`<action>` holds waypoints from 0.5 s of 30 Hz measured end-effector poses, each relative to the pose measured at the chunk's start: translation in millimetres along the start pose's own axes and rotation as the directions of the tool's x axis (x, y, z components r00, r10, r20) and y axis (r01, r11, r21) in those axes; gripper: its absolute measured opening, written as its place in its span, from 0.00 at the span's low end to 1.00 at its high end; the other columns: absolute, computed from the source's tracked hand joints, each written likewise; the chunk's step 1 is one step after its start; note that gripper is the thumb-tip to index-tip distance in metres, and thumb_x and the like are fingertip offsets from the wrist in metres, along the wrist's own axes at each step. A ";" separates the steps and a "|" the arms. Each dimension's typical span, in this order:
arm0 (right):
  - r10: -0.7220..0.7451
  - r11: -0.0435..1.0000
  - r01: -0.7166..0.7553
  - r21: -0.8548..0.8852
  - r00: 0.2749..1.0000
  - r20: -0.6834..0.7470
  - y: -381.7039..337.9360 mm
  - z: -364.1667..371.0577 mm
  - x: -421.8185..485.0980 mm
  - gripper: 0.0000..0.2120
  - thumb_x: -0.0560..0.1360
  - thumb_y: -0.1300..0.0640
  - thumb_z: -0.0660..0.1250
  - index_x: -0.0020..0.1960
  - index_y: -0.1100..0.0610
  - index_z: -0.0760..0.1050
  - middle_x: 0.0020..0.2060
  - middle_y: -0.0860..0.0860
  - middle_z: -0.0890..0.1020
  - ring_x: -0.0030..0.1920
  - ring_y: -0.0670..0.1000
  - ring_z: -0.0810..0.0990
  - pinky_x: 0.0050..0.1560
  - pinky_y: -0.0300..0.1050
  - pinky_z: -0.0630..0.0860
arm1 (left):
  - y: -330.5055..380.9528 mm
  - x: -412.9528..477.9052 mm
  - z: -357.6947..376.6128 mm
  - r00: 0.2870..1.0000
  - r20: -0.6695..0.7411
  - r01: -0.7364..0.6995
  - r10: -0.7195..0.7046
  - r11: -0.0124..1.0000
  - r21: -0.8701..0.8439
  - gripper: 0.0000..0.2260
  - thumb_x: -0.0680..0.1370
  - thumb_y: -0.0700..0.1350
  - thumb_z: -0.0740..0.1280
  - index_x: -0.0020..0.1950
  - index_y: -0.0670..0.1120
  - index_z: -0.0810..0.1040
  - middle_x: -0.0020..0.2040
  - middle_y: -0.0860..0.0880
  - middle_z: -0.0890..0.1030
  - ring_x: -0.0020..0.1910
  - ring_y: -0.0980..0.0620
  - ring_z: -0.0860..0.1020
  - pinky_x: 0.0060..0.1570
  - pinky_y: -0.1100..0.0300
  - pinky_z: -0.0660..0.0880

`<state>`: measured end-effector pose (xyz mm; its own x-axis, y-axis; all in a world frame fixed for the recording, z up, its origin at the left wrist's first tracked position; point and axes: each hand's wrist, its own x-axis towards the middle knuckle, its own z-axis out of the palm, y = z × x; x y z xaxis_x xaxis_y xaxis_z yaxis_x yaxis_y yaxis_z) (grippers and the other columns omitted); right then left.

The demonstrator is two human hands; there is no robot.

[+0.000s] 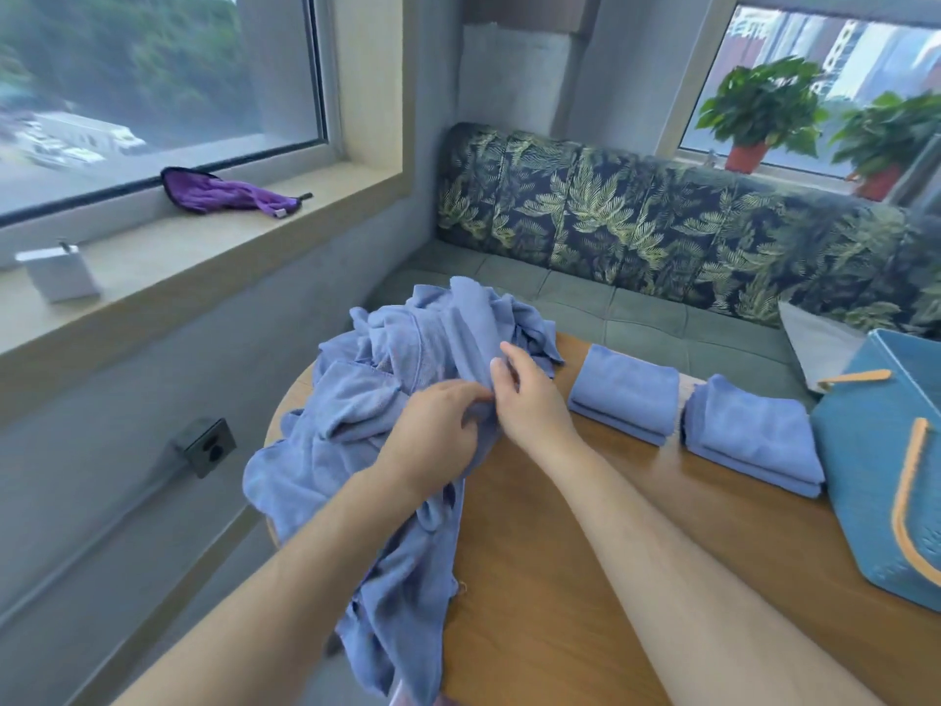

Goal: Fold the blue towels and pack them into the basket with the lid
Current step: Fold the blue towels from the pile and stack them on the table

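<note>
Where the round-edged wooden surface [560, 552] curves away at 9 o'clock, a heap of crumpled light-blue terry towels [346, 400] spills past the rim, and one long tail hangs over the edge toward 7 o'clock. Two bare forearms reach in from 6 o'clock and meet at the heap's right flank. The left grip [433, 425] is clamped on the heap, its fingers curled into a bunched fold. The right grip [529, 400], just beside it at 3 o'clock, pinches a raised ridge of the same cloth between thumb and fingertips.

At 3 o'clock from the hands, a folded light-blue towel [626, 394] lies flat near the far edge of the surface. A second folded light-blue towel [748, 430] lies at its 3 o'clock side, with a narrow strip of wood between them. This second towel sits close against the wall of a teal plastic basket with tan handles [876, 476]; I cannot tell whether they touch. The basket stands at the right border and is partly cut off. A pale grey flat sheet [820, 343] lies behind it at 11 o'clock.

Bare wood lies open between the forearms, and also from the right forearm out toward 4 o'clock, below the folded towels.

Beyond the far edge runs a grey-green cushioned bench [636, 308] with a leaf-print back. At 10 o'clock a beige windowsill [315, 216] carries a purple cloth [224, 193] and a small white box [61, 272].
</note>
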<state>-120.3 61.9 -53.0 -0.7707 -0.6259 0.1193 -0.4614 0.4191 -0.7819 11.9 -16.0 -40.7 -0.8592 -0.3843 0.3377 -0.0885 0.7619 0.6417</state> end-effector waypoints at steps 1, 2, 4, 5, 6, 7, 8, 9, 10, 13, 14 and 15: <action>0.075 0.994 -0.076 0.076 0.997 0.013 -2.8 -2.8 3.3 0.27 0.83 0.43 0.58 0.78 0.53 0.64 0.69 0.49 0.76 0.71 0.50 0.72 0.67 0.45 0.68 | 5.7 -9.0 1.5 0.998 0.056 0.008 -0.005 0.999 -0.045 0.16 0.71 0.44 0.55 0.47 0.42 0.82 0.40 0.50 0.83 0.41 0.54 0.77 0.44 0.57 0.72; 0.135 0.979 -0.138 0.148 0.990 0.032 -4.3 -4.9 7.2 0.30 0.81 0.41 0.60 0.79 0.53 0.62 0.64 0.50 0.79 0.67 0.50 0.75 0.61 0.45 0.70 | 9.0 -17.2 3.2 0.995 0.093 0.044 -0.038 0.997 -0.069 0.14 0.72 0.40 0.58 0.49 0.44 0.82 0.40 0.51 0.82 0.42 0.54 0.77 0.44 0.58 0.73; 0.224 0.957 -0.232 0.176 0.972 0.063 -5.6 -7.9 11.0 0.35 0.78 0.43 0.67 0.79 0.54 0.59 0.60 0.53 0.81 0.62 0.52 0.79 0.53 0.45 0.73 | 9.2 -27.9 5.9 0.984 0.117 0.144 -0.134 0.986 -0.087 0.13 0.75 0.37 0.63 0.55 0.49 0.80 0.40 0.54 0.80 0.42 0.56 0.77 0.45 0.60 0.74; 0.258 0.951 -0.266 0.159 0.964 0.070 -4.5 -8.7 11.4 0.33 0.77 0.46 0.69 0.77 0.55 0.63 0.59 0.53 0.81 0.60 0.52 0.79 0.53 0.46 0.74 | 8.6 -30.2 6.6 0.978 0.112 0.187 -0.174 0.976 -0.110 0.12 0.75 0.38 0.65 0.56 0.50 0.78 0.40 0.54 0.80 0.42 0.57 0.77 0.46 0.61 0.75; 0.271 0.950 -0.278 0.143 0.960 0.069 -0.6 -8.2 11.4 0.26 0.76 0.50 0.70 0.71 0.56 0.71 0.55 0.51 0.82 0.55 0.52 0.80 0.52 0.47 0.75 | 7.1 -29.6 7.3 0.971 0.100 0.232 -0.219 0.963 -0.141 0.10 0.76 0.40 0.66 0.56 0.51 0.77 0.41 0.54 0.80 0.41 0.58 0.78 0.46 0.60 0.76; 0.273 0.953 -0.279 0.120 0.960 0.058 2.6 -8.2 8.8 0.12 0.75 0.54 0.69 0.57 0.55 0.77 0.45 0.50 0.80 0.46 0.52 0.78 0.46 0.47 0.74 | 7.6 -26.8 6.2 0.961 0.083 0.274 -0.263 0.944 -0.183 0.09 0.77 0.42 0.67 0.55 0.51 0.76 0.42 0.55 0.81 0.41 0.59 0.79 0.46 0.60 0.77; 0.259 0.959 -0.263 0.107 0.965 0.050 5.8 -8.7 3.9 0.03 0.74 0.58 0.66 0.43 0.55 0.73 0.36 0.50 0.73 0.37 0.51 0.72 0.38 0.47 0.68 | 7.1 -22.3 6.6 0.953 0.057 0.303 -0.297 0.929 -0.215 0.08 0.78 0.44 0.67 0.56 0.50 0.76 0.45 0.55 0.81 0.42 0.60 0.79 0.46 0.60 0.78; 0.242 0.965 -0.246 0.093 0.969 0.053 8.1 -8.5 -1.3 0.08 0.73 0.59 0.64 0.38 0.55 0.67 0.32 0.50 0.67 0.34 0.51 0.66 0.35 0.47 0.62 | 4.6 -15.6 8.2 0.950 0.019 0.308 -0.312 0.924 -0.225 0.09 0.79 0.46 0.67 0.58 0.49 0.75 0.49 0.54 0.80 0.45 0.59 0.79 0.48 0.60 0.78; 0.212 0.973 -0.215 0.085 0.976 0.040 10.0 -10.6 -8.7 0.09 0.74 0.60 0.63 0.38 0.56 0.65 0.32 0.51 0.66 0.33 0.51 0.64 0.34 0.47 0.60 | 0.7 -8.0 12.3 0.951 -0.016 0.300 -0.310 0.931 -0.207 0.11 0.80 0.48 0.66 0.61 0.48 0.74 0.52 0.52 0.79 0.49 0.57 0.79 0.51 0.60 0.76; 0.161 0.980 -0.159 0.120 0.987 -0.005 13.4 -24.7 -34.3 0.04 0.76 0.58 0.64 0.45 0.59 0.75 0.40 0.51 0.79 0.40 0.50 0.75 0.37 0.44 0.68 | -8.7 17.7 34.0 0.951 -0.017 0.304 -0.307 0.946 -0.109 0.20 0.81 0.54 0.62 0.68 0.45 0.71 0.58 0.47 0.78 0.57 0.48 0.78 0.59 0.52 0.75; 0.158 0.977 -0.155 0.143 0.987 -0.007 16.4 -30.3 -42.9 0.04 0.76 0.58 0.65 0.48 0.58 0.76 0.43 0.50 0.81 0.41 0.48 0.76 0.38 0.42 0.70 | -8.9 25.4 42.9 0.948 0.013 0.317 -0.317 0.946 -0.067 0.21 0.81 0.54 0.61 0.70 0.44 0.71 0.60 0.46 0.77 0.59 0.46 0.77 0.60 0.51 0.74; 0.168 0.973 -0.164 0.160 0.986 -0.007 20.4 -35.6 -51.0 0.03 0.75 0.58 0.65 0.48 0.56 0.76 0.43 0.48 0.81 0.40 0.45 0.76 0.37 0.39 0.70 | -7.7 31.2 52.0 0.945 0.035 0.326 -0.325 0.945 -0.031 0.19 0.82 0.52 0.61 0.68 0.42 0.72 0.58 0.45 0.77 0.59 0.45 0.76 0.58 0.52 0.73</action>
<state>-106.0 125.7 -53.2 -0.8404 -0.5419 -0.0090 -0.2522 0.4059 -0.8784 -40.4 -6.8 -71.0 -0.8011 -0.5922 0.0868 -0.3478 0.5786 0.7377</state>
